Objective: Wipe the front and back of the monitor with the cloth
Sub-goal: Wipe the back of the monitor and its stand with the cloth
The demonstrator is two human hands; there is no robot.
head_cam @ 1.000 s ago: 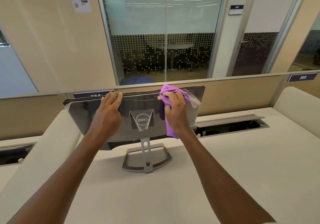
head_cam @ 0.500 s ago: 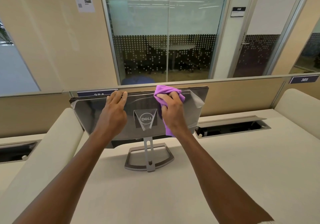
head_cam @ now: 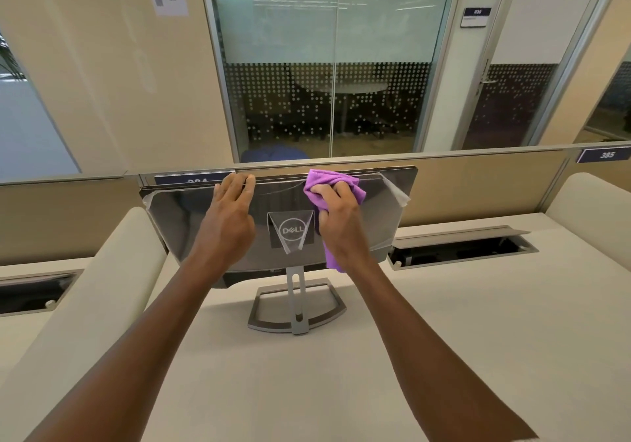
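Nearest the camera, two bare forearms reach forward over the pale beige table. Past them the grey metal open-frame stand rests on the table top, its thin neck rising to the monitor. The dark, glossy-backed monitor shows its rear face to the camera, a logo plate at its middle and clear plastic film peeling at both upper corners. The left hand lies flat and open on the back, to the left of the logo, fingers extended with their tips curled over the top edge; it holds nothing. The right hand is closed around the bunched purple microfibre cloth, pressing it against the upper back just right of the logo; a tail of cloth hangs below the wrist. To the right, a cable hatch in the table stands open, and another sits at far left. Directly behind the monitor runs a tan desk partition carrying number plates, and beyond it a frosted, dotted glass wall.
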